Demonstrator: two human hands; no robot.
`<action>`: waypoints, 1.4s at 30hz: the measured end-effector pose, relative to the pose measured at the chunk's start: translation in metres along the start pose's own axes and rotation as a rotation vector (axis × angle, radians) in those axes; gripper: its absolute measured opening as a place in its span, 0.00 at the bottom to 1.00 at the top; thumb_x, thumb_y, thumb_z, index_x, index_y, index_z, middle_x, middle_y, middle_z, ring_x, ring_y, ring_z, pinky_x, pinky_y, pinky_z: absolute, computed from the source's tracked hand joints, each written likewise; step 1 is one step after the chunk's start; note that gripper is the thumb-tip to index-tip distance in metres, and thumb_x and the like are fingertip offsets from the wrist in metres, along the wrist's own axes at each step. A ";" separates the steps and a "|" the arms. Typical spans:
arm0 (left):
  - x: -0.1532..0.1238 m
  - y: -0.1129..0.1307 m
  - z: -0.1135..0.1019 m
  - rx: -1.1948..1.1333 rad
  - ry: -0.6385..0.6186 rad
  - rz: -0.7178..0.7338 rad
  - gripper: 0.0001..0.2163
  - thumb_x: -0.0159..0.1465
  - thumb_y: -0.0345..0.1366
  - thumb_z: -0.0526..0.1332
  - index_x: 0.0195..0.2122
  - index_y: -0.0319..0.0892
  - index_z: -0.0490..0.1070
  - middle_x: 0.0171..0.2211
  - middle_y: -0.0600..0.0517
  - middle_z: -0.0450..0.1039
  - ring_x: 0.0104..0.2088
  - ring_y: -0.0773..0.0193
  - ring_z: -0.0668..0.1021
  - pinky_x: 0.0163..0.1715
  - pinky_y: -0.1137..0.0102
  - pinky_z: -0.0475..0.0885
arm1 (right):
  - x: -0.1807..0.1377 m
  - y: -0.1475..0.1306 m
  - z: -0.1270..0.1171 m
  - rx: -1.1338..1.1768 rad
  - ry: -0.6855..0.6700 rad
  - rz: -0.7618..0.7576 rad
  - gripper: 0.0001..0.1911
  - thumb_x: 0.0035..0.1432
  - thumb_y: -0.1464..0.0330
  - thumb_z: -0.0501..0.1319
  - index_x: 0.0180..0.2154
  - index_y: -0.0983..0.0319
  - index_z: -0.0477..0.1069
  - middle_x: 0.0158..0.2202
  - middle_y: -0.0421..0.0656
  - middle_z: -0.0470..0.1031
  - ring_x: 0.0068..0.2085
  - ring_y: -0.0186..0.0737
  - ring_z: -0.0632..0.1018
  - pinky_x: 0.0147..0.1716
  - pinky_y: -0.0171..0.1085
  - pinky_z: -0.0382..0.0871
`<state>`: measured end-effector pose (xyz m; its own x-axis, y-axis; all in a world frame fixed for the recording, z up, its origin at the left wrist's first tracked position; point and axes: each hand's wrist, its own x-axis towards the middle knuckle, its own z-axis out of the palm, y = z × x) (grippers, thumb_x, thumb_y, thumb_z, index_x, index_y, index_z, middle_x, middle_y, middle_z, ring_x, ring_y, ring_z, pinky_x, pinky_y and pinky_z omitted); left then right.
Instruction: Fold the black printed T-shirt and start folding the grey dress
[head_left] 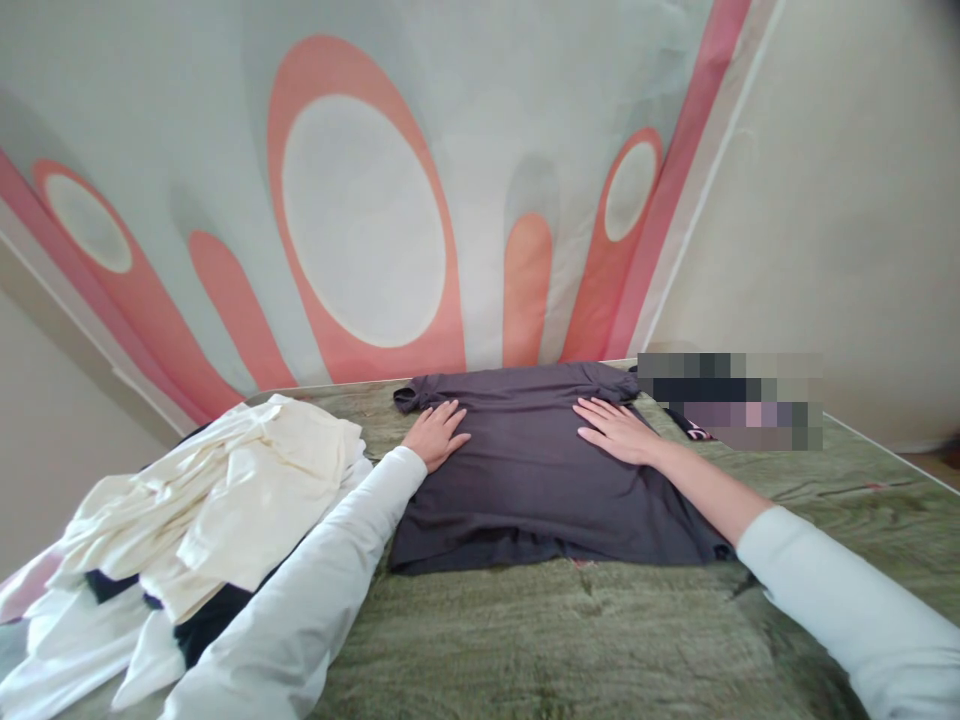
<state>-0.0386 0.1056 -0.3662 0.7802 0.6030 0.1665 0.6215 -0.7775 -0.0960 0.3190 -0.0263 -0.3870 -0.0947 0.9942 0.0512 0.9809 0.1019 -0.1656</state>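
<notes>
A dark grey T-shirt [525, 480] lies spread on the wood-grain table, with light wrinkles across it. Its short sleeves are at the far end, and the edge closest to me is slightly uneven. My left hand [436, 436] rests flat on its left side, just below the left sleeve, fingers spread. On the right side, my right hand [615, 430] presses flat with fingers stretched out, close to the other sleeve. Neither hand grips the cloth.
A loose pile of cream, white and dark clothes [262, 480] covers the left of the table [585, 640]. Dark folded cloth [686, 425] lies at the back right, partly hidden by a pixelated patch. A wall with a coral-and-white printed sheet [367, 220] stands behind the table.
</notes>
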 end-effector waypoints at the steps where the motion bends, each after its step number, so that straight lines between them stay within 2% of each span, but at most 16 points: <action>1: -0.004 0.001 -0.001 0.011 0.002 0.001 0.23 0.66 0.47 0.46 0.59 0.42 0.56 0.62 0.44 0.50 0.61 0.54 0.55 0.57 0.59 0.51 | -0.002 0.000 0.001 -0.003 0.005 -0.009 0.32 0.60 0.49 0.38 0.62 0.54 0.46 0.64 0.40 0.45 0.63 0.47 0.48 0.59 0.51 0.44; 3: -0.019 0.006 -0.005 0.002 -0.028 0.011 0.22 0.66 0.44 0.47 0.58 0.41 0.57 0.61 0.44 0.52 0.60 0.55 0.57 0.56 0.60 0.54 | -0.010 -0.002 0.001 -0.005 0.013 -0.039 0.33 0.60 0.49 0.39 0.62 0.55 0.46 0.64 0.41 0.45 0.63 0.46 0.48 0.59 0.50 0.43; 6: -0.055 0.015 -0.017 -0.070 -0.101 0.051 0.21 0.66 0.42 0.47 0.59 0.40 0.55 0.60 0.43 0.53 0.59 0.56 0.60 0.55 0.61 0.57 | -0.032 -0.006 0.002 0.001 0.009 -0.090 0.33 0.59 0.49 0.41 0.62 0.54 0.45 0.64 0.41 0.44 0.63 0.46 0.47 0.60 0.50 0.42; 9: -0.099 0.028 -0.039 -0.159 -0.133 0.086 0.21 0.66 0.41 0.48 0.60 0.44 0.54 0.61 0.47 0.53 0.59 0.58 0.58 0.56 0.62 0.57 | -0.064 -0.010 0.000 0.011 -0.015 -0.116 0.32 0.60 0.50 0.42 0.62 0.53 0.44 0.64 0.39 0.43 0.63 0.46 0.47 0.60 0.50 0.43; 12: -0.138 0.045 -0.065 -0.255 -0.165 0.084 0.18 0.66 0.40 0.49 0.57 0.47 0.58 0.60 0.49 0.55 0.58 0.59 0.61 0.56 0.63 0.58 | -0.096 -0.015 -0.005 0.016 -0.026 -0.105 0.32 0.60 0.51 0.44 0.62 0.53 0.44 0.64 0.39 0.43 0.63 0.46 0.47 0.60 0.50 0.43; 16: -0.169 0.068 -0.087 -0.364 -0.131 0.039 0.17 0.63 0.42 0.54 0.52 0.46 0.62 0.54 0.48 0.62 0.52 0.58 0.67 0.52 0.63 0.64 | -0.126 -0.016 -0.013 0.070 -0.003 -0.071 0.30 0.59 0.52 0.48 0.60 0.55 0.52 0.63 0.41 0.49 0.62 0.47 0.53 0.60 0.48 0.48; 20: -0.176 0.078 -0.088 -0.395 -0.104 -0.015 0.09 0.60 0.39 0.57 0.40 0.43 0.66 0.40 0.48 0.66 0.41 0.60 0.71 0.41 0.66 0.69 | -0.134 -0.001 -0.016 0.150 0.175 0.079 0.22 0.58 0.55 0.49 0.47 0.59 0.68 0.53 0.47 0.66 0.52 0.47 0.69 0.52 0.45 0.62; 23: -0.175 0.077 -0.084 -0.390 -0.120 0.002 0.05 0.61 0.33 0.53 0.37 0.43 0.66 0.37 0.50 0.66 0.38 0.61 0.71 0.40 0.67 0.69 | -0.134 0.014 -0.012 0.164 0.309 0.253 0.20 0.57 0.56 0.50 0.43 0.62 0.68 0.42 0.50 0.72 0.40 0.45 0.75 0.40 0.43 0.69; 25: -0.175 0.076 -0.084 -0.400 -0.126 0.017 0.09 0.60 0.29 0.51 0.39 0.44 0.66 0.38 0.50 0.65 0.40 0.62 0.71 0.42 0.67 0.68 | -0.134 0.017 -0.009 0.152 0.282 0.306 0.21 0.56 0.55 0.52 0.44 0.63 0.65 0.35 0.47 0.73 0.33 0.44 0.75 0.34 0.41 0.69; 29: -0.179 0.076 -0.088 -0.415 -0.135 0.016 0.18 0.55 0.25 0.52 0.47 0.45 0.64 0.43 0.49 0.64 0.45 0.61 0.69 0.47 0.66 0.65 | -0.135 0.010 -0.010 0.163 0.169 0.297 0.21 0.55 0.57 0.52 0.47 0.61 0.62 0.24 0.40 0.69 0.26 0.40 0.73 0.27 0.38 0.65; 32: -0.183 0.078 -0.091 -0.406 -0.134 -0.004 0.22 0.53 0.27 0.55 0.50 0.45 0.63 0.45 0.49 0.63 0.46 0.60 0.69 0.49 0.66 0.65 | -0.137 0.010 -0.016 0.247 0.199 0.311 0.20 0.56 0.57 0.51 0.47 0.60 0.61 0.24 0.39 0.69 0.24 0.38 0.72 0.26 0.37 0.64; 36: -0.183 0.076 -0.087 -0.380 -0.101 -0.026 0.18 0.55 0.25 0.52 0.46 0.45 0.66 0.43 0.50 0.65 0.45 0.62 0.70 0.47 0.68 0.66 | -0.141 0.026 -0.021 0.376 0.238 0.402 0.22 0.55 0.54 0.52 0.46 0.60 0.61 0.27 0.40 0.72 0.22 0.38 0.72 0.23 0.36 0.64; 39: -0.182 0.075 -0.087 -0.377 -0.078 -0.027 0.19 0.56 0.23 0.49 0.46 0.45 0.65 0.43 0.50 0.65 0.45 0.63 0.70 0.48 0.69 0.66 | -0.145 0.038 -0.018 0.347 0.166 0.382 0.21 0.54 0.54 0.53 0.44 0.60 0.63 0.25 0.40 0.73 0.25 0.40 0.74 0.25 0.37 0.65; 42: -0.184 0.077 -0.090 -0.375 -0.074 -0.014 0.19 0.55 0.24 0.51 0.48 0.44 0.62 0.47 0.49 0.62 0.48 0.62 0.68 0.50 0.67 0.64 | -0.148 0.038 -0.018 0.222 0.131 0.349 0.20 0.54 0.55 0.53 0.43 0.61 0.65 0.24 0.41 0.72 0.26 0.42 0.74 0.26 0.37 0.65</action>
<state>-0.1401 -0.0813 -0.3155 0.7832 0.6148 0.0928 0.5735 -0.7720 0.2741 0.3731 -0.1706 -0.3836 0.2726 0.9591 0.0763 0.8886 -0.2205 -0.4023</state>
